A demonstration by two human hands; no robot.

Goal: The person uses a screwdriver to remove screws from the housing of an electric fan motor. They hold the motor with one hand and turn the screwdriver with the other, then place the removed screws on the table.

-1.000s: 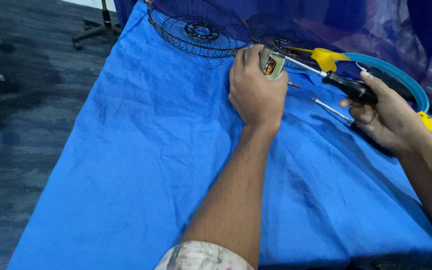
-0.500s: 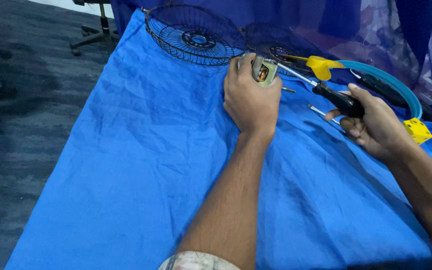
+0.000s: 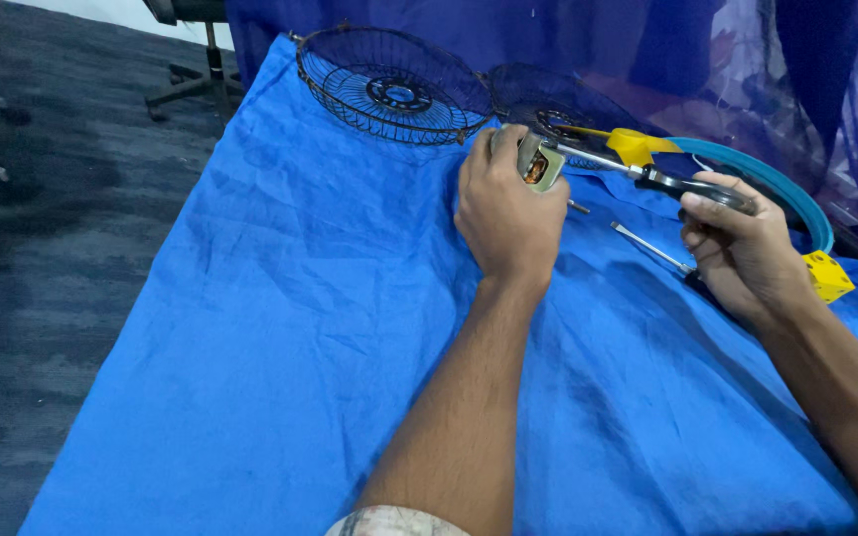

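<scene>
My left hand (image 3: 506, 210) grips a small metal fan motor (image 3: 538, 163) on the blue cloth (image 3: 280, 328), its copper winding showing between my fingers. My right hand (image 3: 742, 248) holds a black-handled screwdriver (image 3: 647, 175), and its shaft reaches left to the motor. A second screwdriver (image 3: 652, 247) lies on the cloth just left of my right hand. Behind the motor sit a yellow fan blade part (image 3: 633, 145) and a blue ring (image 3: 777, 189).
A black wire fan guard (image 3: 389, 89) lies at the far end of the cloth, a second dark guard (image 3: 558, 104) beside it. Purple-blue drapery hangs behind. An office chair base (image 3: 196, 84) stands on the dark carpet at the far left.
The view has shifted so the hands and fan guards sit lower in the frame. Both hands keep their grips on the motor and the screwdriver.
</scene>
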